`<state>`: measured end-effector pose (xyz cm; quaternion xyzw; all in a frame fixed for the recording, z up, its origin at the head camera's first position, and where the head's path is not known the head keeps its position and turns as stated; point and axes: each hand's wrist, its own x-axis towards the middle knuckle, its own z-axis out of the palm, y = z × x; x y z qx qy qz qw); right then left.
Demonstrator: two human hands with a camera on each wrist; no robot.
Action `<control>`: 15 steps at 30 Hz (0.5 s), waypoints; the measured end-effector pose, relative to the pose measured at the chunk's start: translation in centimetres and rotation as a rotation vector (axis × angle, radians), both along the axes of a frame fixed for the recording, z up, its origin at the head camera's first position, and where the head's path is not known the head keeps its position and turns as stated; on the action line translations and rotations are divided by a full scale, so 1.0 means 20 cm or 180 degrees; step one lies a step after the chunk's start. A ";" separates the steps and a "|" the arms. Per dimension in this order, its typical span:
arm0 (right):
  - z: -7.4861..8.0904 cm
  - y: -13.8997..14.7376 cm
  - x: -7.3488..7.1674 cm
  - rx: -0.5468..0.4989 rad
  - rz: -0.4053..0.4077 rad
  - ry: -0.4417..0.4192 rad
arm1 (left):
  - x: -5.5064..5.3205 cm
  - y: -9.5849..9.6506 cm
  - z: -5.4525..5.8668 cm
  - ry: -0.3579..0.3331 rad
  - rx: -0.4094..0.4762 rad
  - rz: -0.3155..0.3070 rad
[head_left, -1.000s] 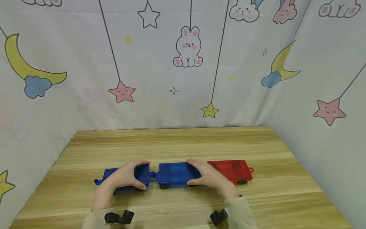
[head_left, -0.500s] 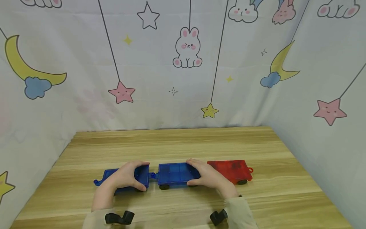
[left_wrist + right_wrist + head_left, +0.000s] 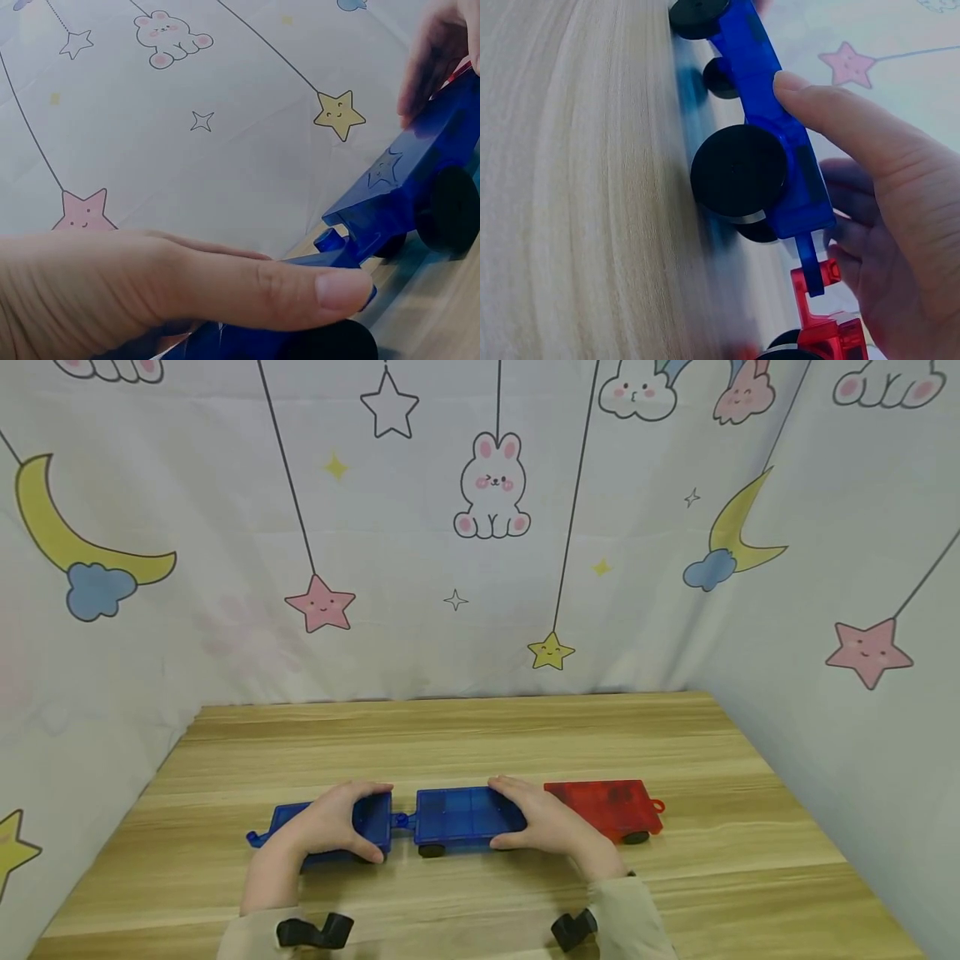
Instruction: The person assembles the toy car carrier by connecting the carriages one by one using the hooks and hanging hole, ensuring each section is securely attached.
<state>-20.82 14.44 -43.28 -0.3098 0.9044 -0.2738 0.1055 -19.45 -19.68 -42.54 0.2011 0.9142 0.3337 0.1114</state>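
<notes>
Two see-through blue toy train cars and a red one stand in a row on black wheels. My left hand point(image 3: 330, 822) grips the left blue train car point(image 3: 372, 818) across its sides, thumb nearest me. Likewise, my right hand point(image 3: 551, 818) holds the middle blue train car point(image 3: 457, 814) near its right end. Between these two cars a blue coupling point(image 3: 403, 821) is joined. The red train car point(image 3: 611, 806) is at the right, its left end hidden by my right hand. In the right wrist view, a blue tab point(image 3: 810, 266) overlaps the red hook point(image 3: 801, 296).
The cars stand on a wood-grain table point(image 3: 450, 735). A white cloth point(image 3: 420, 552) printed with stars, moons and rabbits hangs behind it and along both sides. A blue hook point(image 3: 257, 838) sticks out at the row's left end, a red ring point(image 3: 658, 806) at its right.
</notes>
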 end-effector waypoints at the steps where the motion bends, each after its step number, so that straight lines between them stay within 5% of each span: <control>1: 0.00 0.00 0.00 -0.0004 0.0004 0.0000 | 0.00 0.00 0.00 0.0011 0.0001 -0.0009; 8: 0.02 0.03 0.00 -0.0127 -0.0079 0.0028 | 0.00 0.01 0.02 0.0059 0.0043 -0.0030; 15: 0.06 0.08 -0.01 -0.0223 -0.0122 0.0244 | 0.01 0.04 0.04 0.0356 0.0003 0.0366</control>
